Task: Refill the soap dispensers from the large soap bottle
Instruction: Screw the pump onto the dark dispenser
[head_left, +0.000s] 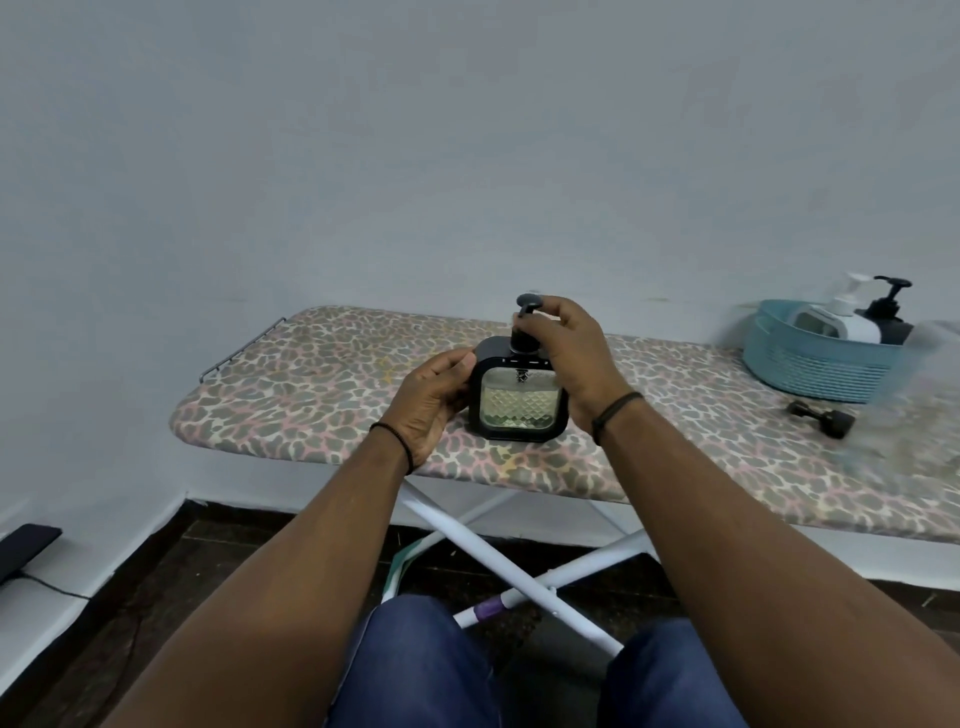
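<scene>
Soap dispenser (517, 387) is standing upright on the ironing board (322, 384); we are gripping its side with our left hand (434, 397) (right hand (563, 353) clamping its pump (525, 322))

This looks like a plain room in a home, used for household chores. The main sign is an ironing board (597, 415) with a leopard-print cover, standing on crossed white legs (498, 561) and serving as the work surface. Behind the ironing board rises a bare, pale painted wall (415, 156). Below the board lies a dark tiled floor (156, 597) with a white skirting along the wall. At the far right end of the board sits a blue plastic basket (810, 369) holding pump bottles (857, 317), everyday bathroom supplies.
</scene>
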